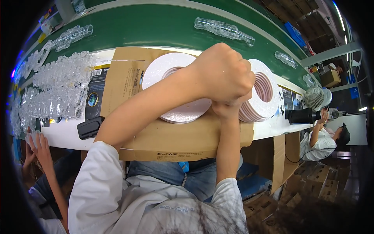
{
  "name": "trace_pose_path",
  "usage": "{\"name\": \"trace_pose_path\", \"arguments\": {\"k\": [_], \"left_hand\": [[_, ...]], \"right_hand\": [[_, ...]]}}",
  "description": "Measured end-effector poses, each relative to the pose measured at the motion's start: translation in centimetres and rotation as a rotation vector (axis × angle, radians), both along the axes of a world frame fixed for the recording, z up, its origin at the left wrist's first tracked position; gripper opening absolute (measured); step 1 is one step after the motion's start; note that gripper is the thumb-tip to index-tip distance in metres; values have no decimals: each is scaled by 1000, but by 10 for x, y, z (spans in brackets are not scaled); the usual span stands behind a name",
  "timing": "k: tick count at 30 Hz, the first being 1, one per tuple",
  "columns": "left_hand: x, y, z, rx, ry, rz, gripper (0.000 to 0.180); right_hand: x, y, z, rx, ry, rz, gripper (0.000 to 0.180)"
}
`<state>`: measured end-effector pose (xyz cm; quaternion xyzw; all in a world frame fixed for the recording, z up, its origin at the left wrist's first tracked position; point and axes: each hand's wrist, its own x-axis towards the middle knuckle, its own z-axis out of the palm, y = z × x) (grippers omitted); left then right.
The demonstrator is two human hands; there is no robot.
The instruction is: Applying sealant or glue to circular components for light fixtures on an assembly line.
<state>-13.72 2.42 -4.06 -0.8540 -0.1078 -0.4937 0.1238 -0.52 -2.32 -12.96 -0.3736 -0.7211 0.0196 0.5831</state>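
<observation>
Both hands clenched together above the flat white tape rolls [175, 84] on brown cardboard [171, 136].
The left hand [224, 74] is fisted and the right hand [228, 107] closed beneath it; whatever they pinch is hidden, so the next pull likely needs firm grip.

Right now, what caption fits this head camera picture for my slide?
Left hand closed over right hand, above white tape rolls on cardboard.

One view only, from a fisheye camera on the person's head, looking steeply down and forward over their own lap onto the white surface [66, 134] close in front. The far green conveyor belt [156, 27] bends along the top rim, and both forearms rise from the lower edge. Dark corners ring the picture; another seated person [325, 140] shows at the right.
</observation>
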Motion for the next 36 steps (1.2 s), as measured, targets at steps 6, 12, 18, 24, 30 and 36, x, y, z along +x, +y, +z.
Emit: {"name": "trace_pose_path", "arguments": {"k": [6, 12, 18, 24, 30, 36], "left_hand": [[3, 0, -2, -16, -15, 0, 25], [9, -6, 1, -14, -134, -2, 21], [12, -9, -2, -51, -191, -25, 20], [11, -4, -7, -72, -166, -19, 20], [12, -3, -8, -72, -177, -18, 20], [9, -1, -11, -73, -176, -3, 23]], "right_hand": [[1, -2, 6, -29, 18, 33, 47], [6, -1, -1, 74, -50, -160, 57], [22, -2, 4, 64, -71, -26, 55], [18, -3, 9, 7, -48, -7, 54], [18, -4, 11, -111, 74, 73, 54], [15, -1, 7, -96, 123, 114, 54]]}}
